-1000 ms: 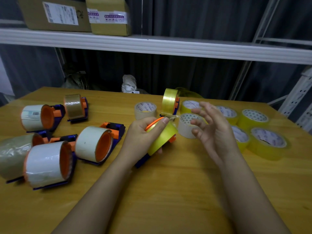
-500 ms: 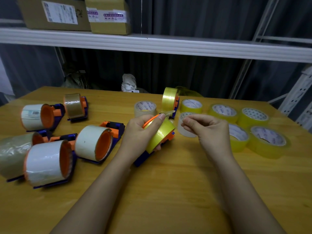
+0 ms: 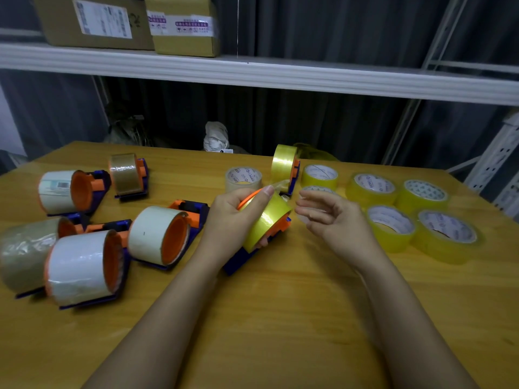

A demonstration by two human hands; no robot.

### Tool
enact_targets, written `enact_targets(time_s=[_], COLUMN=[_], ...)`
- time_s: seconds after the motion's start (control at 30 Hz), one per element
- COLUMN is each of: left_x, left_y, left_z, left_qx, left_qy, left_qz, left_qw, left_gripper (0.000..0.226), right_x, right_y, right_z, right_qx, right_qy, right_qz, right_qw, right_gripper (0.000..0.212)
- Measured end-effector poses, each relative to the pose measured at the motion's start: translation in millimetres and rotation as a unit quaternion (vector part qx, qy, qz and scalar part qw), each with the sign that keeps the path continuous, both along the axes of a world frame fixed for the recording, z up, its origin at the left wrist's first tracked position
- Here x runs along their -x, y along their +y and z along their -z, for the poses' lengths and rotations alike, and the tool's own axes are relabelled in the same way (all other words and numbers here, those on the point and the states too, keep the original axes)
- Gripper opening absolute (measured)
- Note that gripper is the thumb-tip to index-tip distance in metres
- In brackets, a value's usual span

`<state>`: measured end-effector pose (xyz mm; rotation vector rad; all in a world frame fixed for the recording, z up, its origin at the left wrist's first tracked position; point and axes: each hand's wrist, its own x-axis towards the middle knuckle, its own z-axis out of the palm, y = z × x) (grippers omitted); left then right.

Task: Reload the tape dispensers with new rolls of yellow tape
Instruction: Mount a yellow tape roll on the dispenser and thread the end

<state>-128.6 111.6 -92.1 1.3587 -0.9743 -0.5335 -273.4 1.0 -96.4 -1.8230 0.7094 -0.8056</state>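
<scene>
My left hand (image 3: 229,220) grips a blue and orange tape dispenser (image 3: 276,230) loaded with a yellow tape roll (image 3: 266,220), tilted just above the wooden table (image 3: 280,304). The thumb presses on the roll's top, where a loose tape end (image 3: 280,184) sticks up. My right hand (image 3: 335,221) hovers just right of the roll, fingers loosely bent, nothing clearly held. Behind stands a second dispenser with yellow tape (image 3: 284,167). Several loose yellow rolls (image 3: 390,227) lie flat to the right.
Several dispensers with white or brown tape (image 3: 160,234) crowd the table's left side. A pale roll (image 3: 243,178) lies behind my left hand. A white shelf (image 3: 252,74) with cardboard boxes (image 3: 95,21) runs above the table's far edge.
My right hand closed into a pinch near the tape end by the roll, then loosened its fingers and drew slightly right. My left hand kept hold of the dispenser.
</scene>
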Motion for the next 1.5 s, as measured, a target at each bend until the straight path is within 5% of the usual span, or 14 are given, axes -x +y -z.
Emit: enact_targets(time_s=[0.23, 0.4, 0.47, 0.6, 0.73, 0.9, 1.1, 1.3, 1.5], left_x=[-1.0, -0.4, -0.6, -1.2, -1.0, -0.6, -0.7, -0.3, 0.3], left_y=[0.6, 1.3, 1.2, 1.4, 1.7, 1.1, 1.6, 1.8, 1.7], left_z=[-0.5, -0.5, 0.1, 0.3, -0.2, 0.1, -0.6, -1.2, -1.4], left_qx=[-0.002, -0.006, -0.004, -0.006, -0.004, -0.001, -0.006, -0.007, -0.011], left_qy=[-0.012, -0.019, -0.019, -0.02, -0.016, -0.009, -0.004, -0.01, -0.008], left_qz=[0.003, 0.001, 0.004, 0.003, 0.004, 0.005, 0.001, 0.0, -0.001], left_qw=[1.0, 1.0, 1.0, 1.0, 1.0, 1.0, 1.0, 1.0, 1.0], left_gripper=[0.04, 0.032, 0.03, 0.035, 0.034, 0.038, 0.035, 0.036, 0.032], right_x=[-0.2, 1.0, 0.6, -0.5, -2.3, -0.4, 2.5, 3.6, 3.5], right_y=[1.8, -2.6, -3.0, -5.0, -1.9, -4.1, -5.5, -5.6, -8.2], right_z=[0.6, 2.2, 2.1, 2.3, 5.2, 4.9, 4.8, 0.7, 1.5], right_qx=[0.088, 0.092, 0.127, 0.162, 0.178, 0.223, 0.239, 0.223, 0.237], right_qy=[0.012, 0.036, 0.053, 0.072, 0.121, 0.075, 0.142, 0.138, 0.114], right_qz=[0.049, 0.042, 0.063, 0.082, 0.027, 0.057, 0.036, 0.069, 0.083], right_qw=[0.995, 0.994, 0.988, 0.981, 0.976, 0.97, 0.96, 0.963, 0.961], right_gripper=[0.062, 0.105, 0.093, 0.022, 0.044, 0.011, 0.042, 0.016, 0.019])
